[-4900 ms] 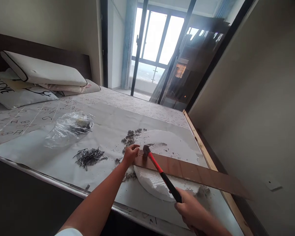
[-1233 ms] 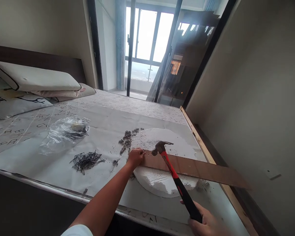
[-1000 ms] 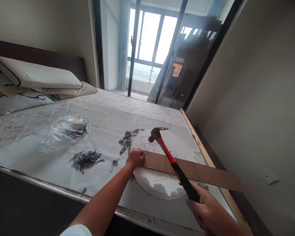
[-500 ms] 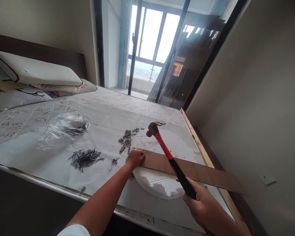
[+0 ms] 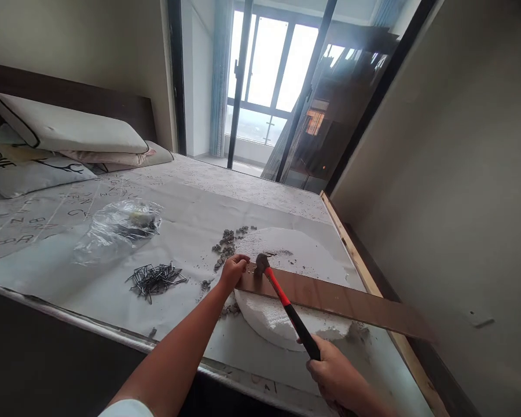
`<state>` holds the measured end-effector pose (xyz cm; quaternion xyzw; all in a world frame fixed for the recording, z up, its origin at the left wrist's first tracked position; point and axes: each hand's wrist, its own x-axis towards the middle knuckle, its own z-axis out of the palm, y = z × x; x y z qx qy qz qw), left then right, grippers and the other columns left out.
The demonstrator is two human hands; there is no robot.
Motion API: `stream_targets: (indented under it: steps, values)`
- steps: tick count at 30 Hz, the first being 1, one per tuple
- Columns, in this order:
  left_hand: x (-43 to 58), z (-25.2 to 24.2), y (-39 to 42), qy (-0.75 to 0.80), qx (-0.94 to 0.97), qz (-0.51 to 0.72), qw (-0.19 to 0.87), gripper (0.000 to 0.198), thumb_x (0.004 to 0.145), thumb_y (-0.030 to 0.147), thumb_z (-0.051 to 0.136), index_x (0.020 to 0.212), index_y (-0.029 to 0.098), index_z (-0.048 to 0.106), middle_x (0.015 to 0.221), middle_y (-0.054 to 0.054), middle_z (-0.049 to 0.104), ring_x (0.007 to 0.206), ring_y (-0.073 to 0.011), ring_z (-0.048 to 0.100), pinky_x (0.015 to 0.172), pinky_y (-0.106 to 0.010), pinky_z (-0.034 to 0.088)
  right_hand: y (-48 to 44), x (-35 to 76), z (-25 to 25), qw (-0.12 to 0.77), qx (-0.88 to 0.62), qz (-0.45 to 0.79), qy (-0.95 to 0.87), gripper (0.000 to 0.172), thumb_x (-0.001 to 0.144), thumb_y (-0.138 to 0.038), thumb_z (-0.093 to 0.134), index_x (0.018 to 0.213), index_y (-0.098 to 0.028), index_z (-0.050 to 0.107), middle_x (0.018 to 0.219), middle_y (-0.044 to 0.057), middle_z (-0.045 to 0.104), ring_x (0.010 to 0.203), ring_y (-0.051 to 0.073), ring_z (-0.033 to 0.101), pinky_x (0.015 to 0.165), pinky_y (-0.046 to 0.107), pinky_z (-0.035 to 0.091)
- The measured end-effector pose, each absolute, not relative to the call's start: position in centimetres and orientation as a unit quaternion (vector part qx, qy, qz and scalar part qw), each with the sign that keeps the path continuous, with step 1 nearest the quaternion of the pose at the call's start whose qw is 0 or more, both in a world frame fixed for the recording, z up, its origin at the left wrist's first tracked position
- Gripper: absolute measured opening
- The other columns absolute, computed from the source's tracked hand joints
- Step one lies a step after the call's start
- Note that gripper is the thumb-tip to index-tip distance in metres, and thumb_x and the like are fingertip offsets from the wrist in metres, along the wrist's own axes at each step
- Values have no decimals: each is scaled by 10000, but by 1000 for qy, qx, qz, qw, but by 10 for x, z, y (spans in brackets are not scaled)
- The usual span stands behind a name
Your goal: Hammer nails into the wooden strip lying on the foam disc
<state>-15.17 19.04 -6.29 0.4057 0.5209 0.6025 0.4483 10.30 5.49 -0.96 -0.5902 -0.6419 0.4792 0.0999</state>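
In my right hand (image 5: pixel 330 365) is a claw hammer (image 5: pixel 292 315) with a red and black handle, gripped near its lower end. Its dark head rests at or just over the left end of a long brown board (image 5: pixel 325 293). My left hand (image 5: pixel 234 271) has its fingers closed at that end's far corner, beside the hammer head; the fingertips are partly hidden. A few small bright spots show on the board by the head. Beneath the board lies a round white foam block (image 5: pixel 273 325) with broken edges.
Grey crumbs (image 5: pixel 226 243) lie left of the foam. A pile of nails (image 5: pixel 156 280) and a clear plastic bag (image 5: pixel 119 229) with dark contents are further left. Pillows (image 5: pixel 69 124) sit at the bed's head. A wooden rail (image 5: pixel 356 255) runs along the right, near the wall.
The hammer has swung down, its head dropping from above the board to its left end. My left hand has shifted slightly left and up, toward the board's corner.
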Motion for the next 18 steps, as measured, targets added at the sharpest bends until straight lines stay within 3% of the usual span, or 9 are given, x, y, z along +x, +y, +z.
stream_targets:
  steps: [3, 8, 11, 14, 18]
  values:
    - [-159, -58, 188, 482, 377, 632, 476, 185, 578, 253, 488, 694, 136, 572, 688, -24, 569, 536, -90, 487, 520, -222, 401, 45, 103, -13, 139, -564, 595, -555, 622, 584, -207, 377, 1200, -125, 372, 391, -126, 315, 252, 90, 263, 279, 208, 245]
    - [-200, -58, 176, 566, 387, 621, 381, 236, 628, 350, 485, 719, 147, 563, 609, 4, 527, 489, -86, 432, 469, -210, 342, 19, 122, -26, 254, -498, 684, -468, 626, 614, -326, 469, 1184, -120, 315, 368, -144, 323, 265, 45, 203, 284, 168, 169]
    - [-224, -69, 162, 690, 485, 462, 275, 222, 652, 364, 484, 608, 158, 554, 511, 22, 477, 489, -96, 415, 482, -208, 317, 4, 144, -37, 278, -472, 710, -443, 604, 641, -398, 527, 1150, -131, 340, 391, -139, 327, 289, 25, 170, 301, 165, 133]
    - [-233, -87, 145, 735, 573, 254, 259, 177, 572, 275, 570, 451, 162, 508, 425, 22, 440, 500, -114, 437, 519, -217, 335, -5, 160, -50, 279, -463, 732, -415, 543, 639, -436, 580, 1077, -156, 423, 397, -135, 308, 303, 18, 176, 322, 162, 127]
    - [-228, -111, 126, 729, 591, 203, 281, 205, 443, 163, 637, 332, 164, 464, 345, 21, 403, 474, -129, 453, 548, -242, 381, -9, 168, -68, 285, -434, 778, -353, 494, 594, -424, 633, 996, -191, 463, 400, -142, 292, 284, 8, 180, 320, 153, 131]
